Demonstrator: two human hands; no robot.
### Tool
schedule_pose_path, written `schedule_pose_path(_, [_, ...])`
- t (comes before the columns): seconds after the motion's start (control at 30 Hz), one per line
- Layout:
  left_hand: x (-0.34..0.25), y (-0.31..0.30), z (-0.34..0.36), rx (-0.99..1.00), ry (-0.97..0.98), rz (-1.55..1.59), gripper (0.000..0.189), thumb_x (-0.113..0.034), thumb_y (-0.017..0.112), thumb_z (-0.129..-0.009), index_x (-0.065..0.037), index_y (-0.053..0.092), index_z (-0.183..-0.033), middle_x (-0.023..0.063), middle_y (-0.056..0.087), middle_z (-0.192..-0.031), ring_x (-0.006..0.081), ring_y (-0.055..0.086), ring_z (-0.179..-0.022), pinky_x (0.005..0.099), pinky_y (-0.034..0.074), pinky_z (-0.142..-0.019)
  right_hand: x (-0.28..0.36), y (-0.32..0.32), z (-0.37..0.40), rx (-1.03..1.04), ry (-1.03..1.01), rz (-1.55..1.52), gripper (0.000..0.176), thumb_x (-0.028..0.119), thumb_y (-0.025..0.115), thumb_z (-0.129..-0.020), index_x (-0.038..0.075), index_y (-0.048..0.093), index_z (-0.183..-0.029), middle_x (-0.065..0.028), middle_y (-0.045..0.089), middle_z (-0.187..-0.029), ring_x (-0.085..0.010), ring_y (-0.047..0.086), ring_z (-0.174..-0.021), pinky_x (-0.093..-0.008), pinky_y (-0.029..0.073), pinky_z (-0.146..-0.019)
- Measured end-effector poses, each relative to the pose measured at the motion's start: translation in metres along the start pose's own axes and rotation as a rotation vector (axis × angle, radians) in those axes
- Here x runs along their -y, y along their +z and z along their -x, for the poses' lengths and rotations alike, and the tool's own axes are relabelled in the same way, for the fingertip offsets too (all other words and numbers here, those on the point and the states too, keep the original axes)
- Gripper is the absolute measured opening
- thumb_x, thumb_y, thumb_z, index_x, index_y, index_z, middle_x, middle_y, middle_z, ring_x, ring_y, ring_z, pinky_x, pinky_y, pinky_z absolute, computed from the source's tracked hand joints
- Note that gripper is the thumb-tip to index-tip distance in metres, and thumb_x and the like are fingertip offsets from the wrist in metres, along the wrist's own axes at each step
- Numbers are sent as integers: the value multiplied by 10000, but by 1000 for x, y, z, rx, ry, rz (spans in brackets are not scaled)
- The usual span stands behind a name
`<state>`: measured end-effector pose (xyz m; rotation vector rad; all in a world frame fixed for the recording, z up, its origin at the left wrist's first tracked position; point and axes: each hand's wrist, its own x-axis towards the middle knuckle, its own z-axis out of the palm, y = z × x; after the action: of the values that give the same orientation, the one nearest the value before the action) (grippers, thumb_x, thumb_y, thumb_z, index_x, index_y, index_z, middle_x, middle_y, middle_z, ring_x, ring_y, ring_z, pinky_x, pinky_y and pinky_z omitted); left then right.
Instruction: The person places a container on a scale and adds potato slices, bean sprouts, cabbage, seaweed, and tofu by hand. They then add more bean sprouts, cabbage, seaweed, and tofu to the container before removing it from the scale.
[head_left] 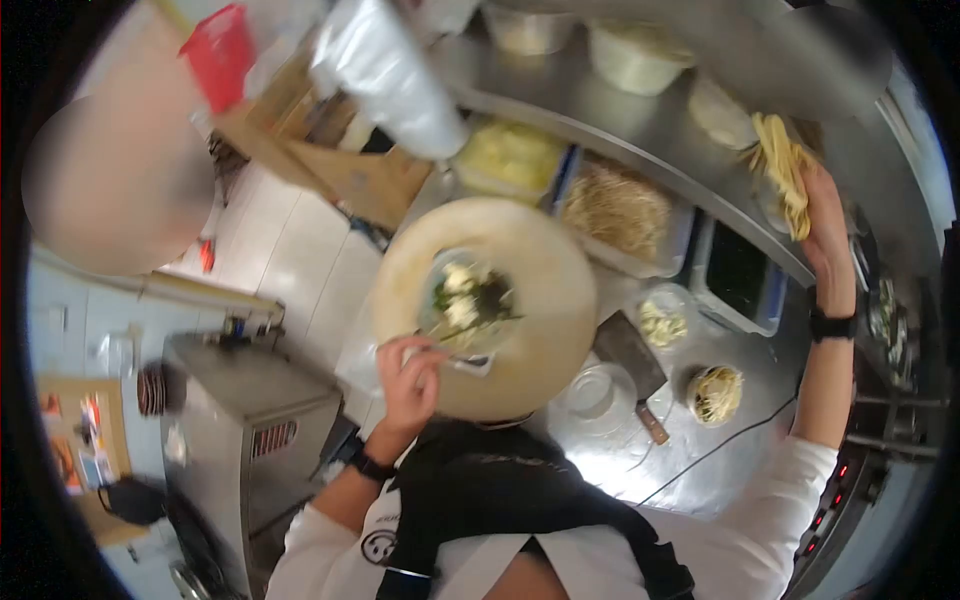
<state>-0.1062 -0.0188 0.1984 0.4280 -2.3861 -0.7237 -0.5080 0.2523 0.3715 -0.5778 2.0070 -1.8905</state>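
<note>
My left hand point(408, 385) is closed at the near edge of a bowl point(436, 268), its fingers around what looks like a spoon point(472, 363). In that bowl lie chopped greens point(440, 300), a pale minced heap point(461, 307) and a dark seasoning point(492, 293). The bowl rests on a thick round chopping board point(545, 345). Far to the right, my right hand point(825, 215) is raised by the steel shelf and grips a bunch of yellow noodle-like strips point(782, 175) that hangs from its fingers.
Tubs of yellow pieces point(510, 155), thin pale strands point(618, 210) and dark greens point(735, 275) line the shelf's foot. A cleaver point(632, 360) lies right of the board, near small bowls point(715, 395). Another person point(120, 170) is at the left. A cable point(715, 447) crosses the counter.
</note>
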Motion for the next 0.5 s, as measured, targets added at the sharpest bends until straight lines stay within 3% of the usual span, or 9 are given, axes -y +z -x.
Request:
schedule_pose_path(0.13, [14,-10,1,-40,-44,96,234,63,548,-718,-94,633,-869,97,535,-1046,275,458,-998,376,345,-883,-28,116,41,327,37,-16,352,165,465,-917,-24,478,-1214,-75,593,-1055,-119,589,-880,-245,483,-778])
schedule_pose_path(0.23, [24,-13,0,-26,-58,155,247,66,542,-725,-99,633,-884,87,528,-1075,270,450,-1011,366,351,-882,-63,200,62,488,-70,235,333,166,494,-905,24,506,-1205,-60,592,-1054,-99,549,-904,-258,447,-807])
schedule_pose_path(0.3, [29,-13,0,-33,-105,221,284,69,544,-707,-103,630,-916,83,540,-1067,279,465,-1014,373,365,-881,-60,247,73,691,262,491,345,141,520,-886,26,484,-1209,-108,565,-1075,-179,558,-944,-299,442,-823])
schedule_pose_path(0.33, [31,-16,0,-33,-111,227,284,69,544,-707,-103,630,-916,83,540,-1067,279,465,-1014,373,365,-881,-74,255,77,692,267,497,345,141,520,-886,26,484,-1209,-108,565,-1075,-179,558,-944,-299,442,-823])
schedule_pose_path(0.4, [34,-22,-3,-10,-102,249,287,76,544,-713,-100,629,-923,80,527,-1081,262,459,-1014,353,376,-877,-108,270,85,693,-182,743,389,108,552,-857,15,456,-1222,-176,508,-1084,-294,545,-963,-348,446,-819])
schedule_pose_path(0.5, [45,-20,-2,3,-119,283,297,81,546,-711,-98,628,-933,84,526,-1087,272,467,-1025,355,380,-882,-114,277,93,579,-263,729,445,88,577,-829,23,434,-1246,-209,464,-1078,-370,516,-959,-379,442,-825])
